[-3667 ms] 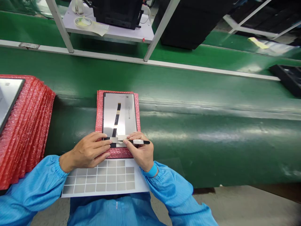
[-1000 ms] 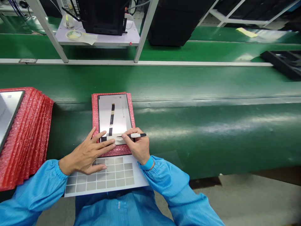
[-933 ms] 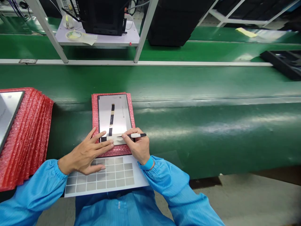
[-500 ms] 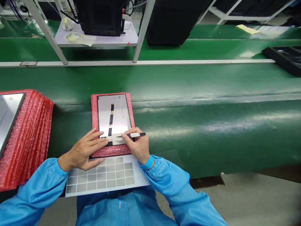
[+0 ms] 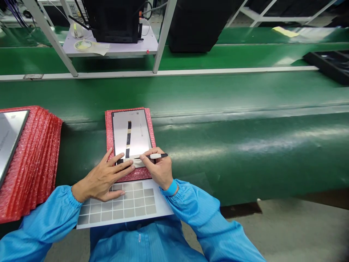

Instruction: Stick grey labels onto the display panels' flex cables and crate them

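Note:
A flat display panel [image 5: 133,134] with a silvery back lies on red bubble wrap [image 5: 109,131]. A dark flex cable [image 5: 128,138] runs down its middle. My left hand [image 5: 105,178] is open, fingers spread, the fingertips resting on a pale strip along the panel's lower edge. My right hand [image 5: 160,167] is closed round a slim black-and-white pen-shaped tool [image 5: 156,156]. Its thin dark tip points left over the pale strip, close to my left fingertips; whether it touches cannot be made out. Below the panel lies a white sheet of grey square stickers [image 5: 139,202], partly under my left hand.
To the left, a tall stack of red bubble-wrap bags [image 5: 40,160] carries another display panel [image 5: 11,134]. The green work surface [image 5: 231,145] stretches right. A metal frame with a small shelf [image 5: 114,49] and black equipment [image 5: 114,22] stands behind; a black tray [image 5: 327,65] lies far right.
My left hand has slid a little to the right along the panel's lower edge, its fingers spreading more. My right hand keeps the tool in nearly the same place.

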Action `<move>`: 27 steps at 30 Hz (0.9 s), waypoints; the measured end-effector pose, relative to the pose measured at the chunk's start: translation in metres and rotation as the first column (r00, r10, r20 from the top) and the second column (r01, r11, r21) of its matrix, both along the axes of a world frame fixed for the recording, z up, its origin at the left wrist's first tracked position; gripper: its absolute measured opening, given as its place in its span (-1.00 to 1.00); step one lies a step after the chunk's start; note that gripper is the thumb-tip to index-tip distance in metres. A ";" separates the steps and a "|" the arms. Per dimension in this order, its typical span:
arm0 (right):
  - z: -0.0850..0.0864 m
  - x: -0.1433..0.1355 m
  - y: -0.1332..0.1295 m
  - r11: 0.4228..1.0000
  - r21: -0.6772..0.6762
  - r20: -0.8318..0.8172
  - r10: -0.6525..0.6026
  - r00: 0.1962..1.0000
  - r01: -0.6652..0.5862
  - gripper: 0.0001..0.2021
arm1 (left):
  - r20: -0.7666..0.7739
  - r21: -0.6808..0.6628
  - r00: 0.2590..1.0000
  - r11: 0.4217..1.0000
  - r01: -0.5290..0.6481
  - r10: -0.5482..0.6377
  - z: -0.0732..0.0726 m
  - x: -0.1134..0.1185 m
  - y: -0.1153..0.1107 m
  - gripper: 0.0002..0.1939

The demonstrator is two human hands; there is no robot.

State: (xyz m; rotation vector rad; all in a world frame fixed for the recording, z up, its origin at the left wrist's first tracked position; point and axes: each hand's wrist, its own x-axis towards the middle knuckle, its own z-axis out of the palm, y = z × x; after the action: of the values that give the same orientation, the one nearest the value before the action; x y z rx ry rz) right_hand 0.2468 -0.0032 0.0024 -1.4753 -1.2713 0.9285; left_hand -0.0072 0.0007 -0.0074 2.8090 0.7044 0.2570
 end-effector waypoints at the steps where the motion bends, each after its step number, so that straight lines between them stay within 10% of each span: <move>1: 0.000 0.000 0.000 1.000 0.000 0.001 0.000 1.000 0.000 -0.80 | 0.000 -0.003 1.000 1.000 -0.007 0.007 0.000 0.000 0.000 -0.06; 7: 0.003 -0.002 0.001 1.000 -0.011 -0.018 -0.002 1.000 0.002 -0.79 | 0.180 -0.018 0.984 1.000 -0.008 0.011 -0.004 -0.005 0.002 -0.08; 10: 0.004 0.002 0.004 1.000 0.007 -0.096 0.005 0.995 -0.004 -0.77 | 0.404 0.003 0.898 0.981 -0.195 0.177 -0.006 -0.009 0.007 -0.30; 16: 0.002 0.028 0.021 0.991 0.048 -0.388 -0.095 0.917 0.123 -0.71 | 0.368 -0.044 0.653 0.714 -0.699 0.662 -0.007 -0.014 0.021 -0.77; 21: 0.008 0.041 0.028 0.998 0.061 0.047 -0.021 0.999 0.018 -0.81 | 0.101 -0.159 0.602 0.610 -0.776 0.792 -0.001 -0.010 0.029 -0.68; 27: 0.009 0.039 0.026 0.990 -0.109 0.383 0.126 0.915 -0.090 -0.76 | 0.050 -0.133 0.564 0.565 -0.814 0.824 0.002 -0.003 0.037 -0.65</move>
State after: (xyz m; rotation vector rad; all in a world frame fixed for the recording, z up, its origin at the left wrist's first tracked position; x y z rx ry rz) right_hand 0.2863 0.0228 0.0114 -1.7338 -1.6306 0.7935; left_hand -0.0106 0.0375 -0.0052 2.1196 1.9148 0.4999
